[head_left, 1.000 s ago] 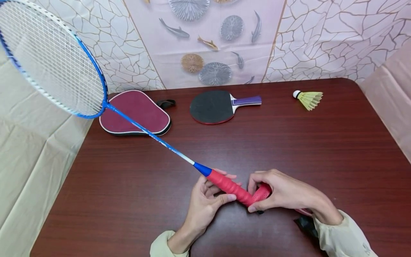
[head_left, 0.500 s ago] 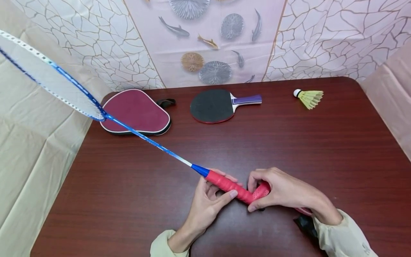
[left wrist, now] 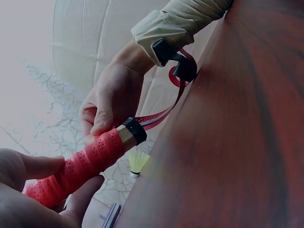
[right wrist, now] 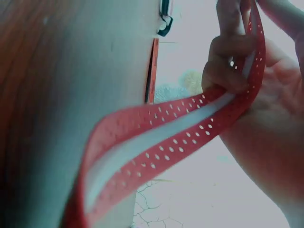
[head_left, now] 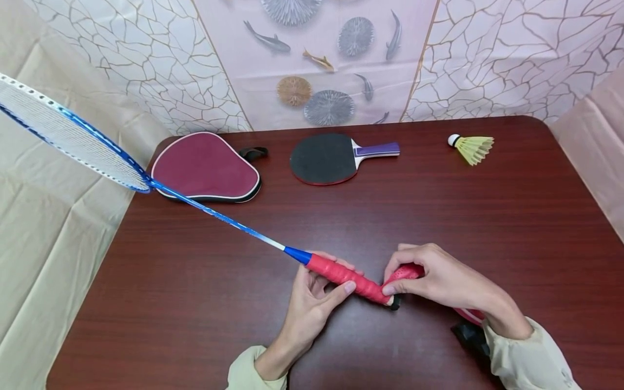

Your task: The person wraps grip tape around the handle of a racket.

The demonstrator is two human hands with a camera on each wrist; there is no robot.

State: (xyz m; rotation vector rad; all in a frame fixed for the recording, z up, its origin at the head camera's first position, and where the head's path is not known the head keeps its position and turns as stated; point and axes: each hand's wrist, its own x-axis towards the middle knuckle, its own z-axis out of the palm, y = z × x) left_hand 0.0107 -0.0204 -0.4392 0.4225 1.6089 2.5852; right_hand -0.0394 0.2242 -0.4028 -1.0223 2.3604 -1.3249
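Note:
A blue badminton racket (head_left: 214, 212) slants across the head view, its strung head at upper left and partly out of frame. My left hand (head_left: 312, 311) holds its handle, thumb on top and fingers behind. Red perforated overgrip tape (right wrist: 161, 137) is wound round the handle in overlapping turns. Close to the butt, my right hand (head_left: 453, 281) pinches the tape where it leaves the handle. In the left wrist view a strip of bare wood and the black butt cap (left wrist: 136, 129) show past the last turn. The loose tape, with a pale centre stripe, trails toward the right sleeve.
Along the back of the table (head_left: 219, 325) lie a maroon paddle case (head_left: 207, 165), a black table tennis paddle (head_left: 324, 160) and a yellow shuttlecock (head_left: 473, 148). A black object (head_left: 472, 337) sits beside the right sleeve. Patterned cloth hangs behind.
The racket has rolled, so its head appears narrower and lower. My right hand has shifted slightly up and right with the tape, and the handle's black end shows more.

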